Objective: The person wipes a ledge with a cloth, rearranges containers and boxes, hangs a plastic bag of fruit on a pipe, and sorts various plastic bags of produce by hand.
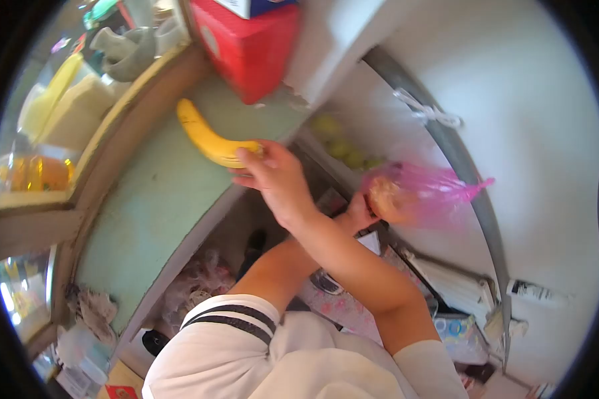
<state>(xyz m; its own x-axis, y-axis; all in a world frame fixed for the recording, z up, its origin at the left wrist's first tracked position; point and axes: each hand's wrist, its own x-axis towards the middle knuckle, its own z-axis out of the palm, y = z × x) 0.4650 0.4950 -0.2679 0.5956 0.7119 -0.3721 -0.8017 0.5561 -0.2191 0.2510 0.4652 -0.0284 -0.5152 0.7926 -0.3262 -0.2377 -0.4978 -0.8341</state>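
My right hand [279, 179] is closed around one end of a yellow banana [209, 141], which it holds over the pale green shelf top [160, 173]. My left arm passes beneath the right forearm, and my left hand [359, 214] grips the near side of a pink plastic bag [436, 196]. A round orange-brown thing shows inside the bag; its kind is unclear. The bag's gathered end points to the right. Some of the left fingers are hidden behind the bag.
A red box [249, 50] stands at the back of the shelf. Blurred green round fruits [343, 149] lie beyond the bag. At left is a wood-framed glass case [100, 139] with goods inside. A grey band [469, 159] with a white cord crosses the white surface at right.
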